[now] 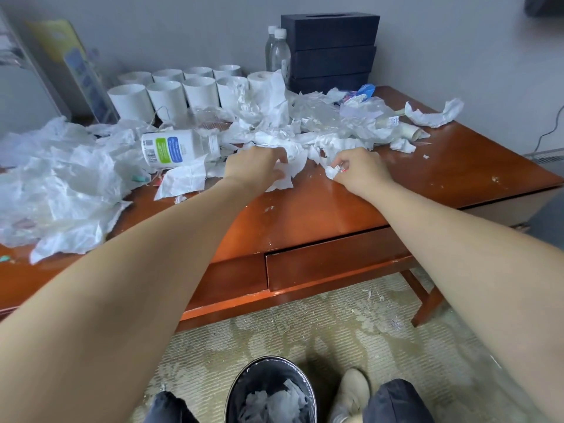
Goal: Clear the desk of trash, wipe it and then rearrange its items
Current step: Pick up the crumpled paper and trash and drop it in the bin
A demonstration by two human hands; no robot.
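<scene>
Eight white cups (200,93) stand in two rows of four at the upper left of the frame. One paper roll (259,78) sits just right of them. At the top centre are two clear water bottles (280,53) and three dark boxes (331,58) in one stack. One white labelled bottle (174,151) lies left of centre. One cardboard tube (412,133) lies at the upper right. One bin (259,375) and one pale shoe (351,389) show at the bottom. The torn paper scraps (433,117) are too many and too tangled to count.
</scene>
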